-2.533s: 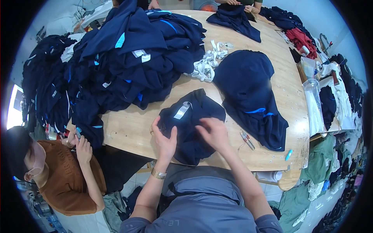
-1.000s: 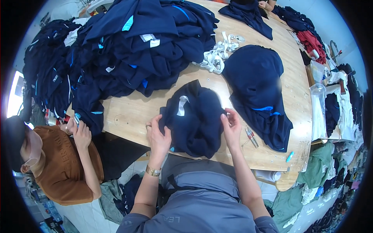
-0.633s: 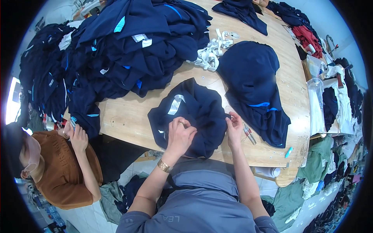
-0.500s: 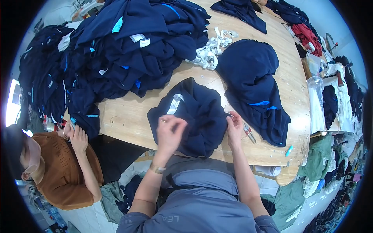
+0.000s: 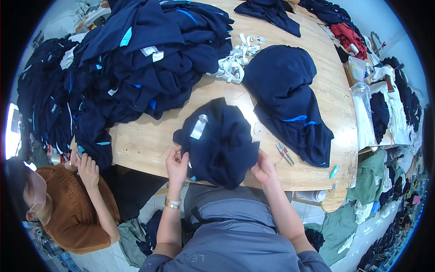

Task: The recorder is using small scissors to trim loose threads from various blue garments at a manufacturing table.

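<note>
A bunched navy garment (image 5: 222, 140) with a white label (image 5: 199, 127) lies at the table's near edge, between my hands. My left hand (image 5: 177, 164) grips its left edge, fingers closed on the cloth. At its right edge, my right hand (image 5: 263, 168) pinches a raised corner of the same fabric. Right of it lie thread snips (image 5: 285, 154) with red on the handles. Beyond the snips, another navy garment (image 5: 290, 90) with bright blue trim is spread out. What part of the garment is under my fingertips is partly hidden.
A big heap of navy garments (image 5: 136, 63) covers the table's far left. White strips (image 5: 231, 68) lie beside it. A small turquoise tool (image 5: 334, 172) rests at the right of the wooden table (image 5: 140, 156). A co-worker in a brown top (image 5: 72, 204) sits at the left, handling navy cloth.
My left hand has come down from over the garment to its left edge and taken hold. The right hand has moved slightly left and nearer, still holding cloth. The head view has shifted a little.
</note>
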The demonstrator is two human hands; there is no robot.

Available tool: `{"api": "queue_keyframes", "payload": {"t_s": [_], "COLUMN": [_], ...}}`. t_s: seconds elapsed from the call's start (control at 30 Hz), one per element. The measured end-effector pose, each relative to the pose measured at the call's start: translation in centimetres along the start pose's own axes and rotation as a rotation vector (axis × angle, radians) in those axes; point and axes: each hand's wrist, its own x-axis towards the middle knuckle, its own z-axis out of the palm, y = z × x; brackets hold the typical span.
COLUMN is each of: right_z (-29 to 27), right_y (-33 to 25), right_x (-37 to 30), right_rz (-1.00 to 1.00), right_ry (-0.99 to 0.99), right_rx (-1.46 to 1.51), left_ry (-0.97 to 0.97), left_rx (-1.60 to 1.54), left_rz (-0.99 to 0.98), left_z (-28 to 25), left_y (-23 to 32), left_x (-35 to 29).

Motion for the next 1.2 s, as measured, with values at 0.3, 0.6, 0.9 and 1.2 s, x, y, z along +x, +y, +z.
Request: {"api": "queue_keyframes", "payload": {"t_s": [0.3, 0.6, 0.9, 1.2], "right_z": [3.8, 5.0, 3.0, 6.0], "right_y": [0.5, -1.9, -2.7, -2.4], "right_x": [-3.6, -6.9, -8.9, -4.6], "right_rz": [-0.164, -1.255, 0.405, 0.4], "right_ry": [-0.151, -0.485, -0.535, -0.824], "right_rx": [-0.788, -1.602, -0.657, -0.633], "left_ry": [-0.544, -0.703, -0.68, -0.802], "left_rx": [0.03, -1.18, -0.834, -0.683], "left_rz": [0.489, -1.17, -0.832, -0.409], "left_z": [3.3, 3.6, -5.8, -1.3], "left_y": [7.8, -0.7, -1.3, -3.0], "left_x": [-4.2, -5.6, -4.5, 15.7]}}
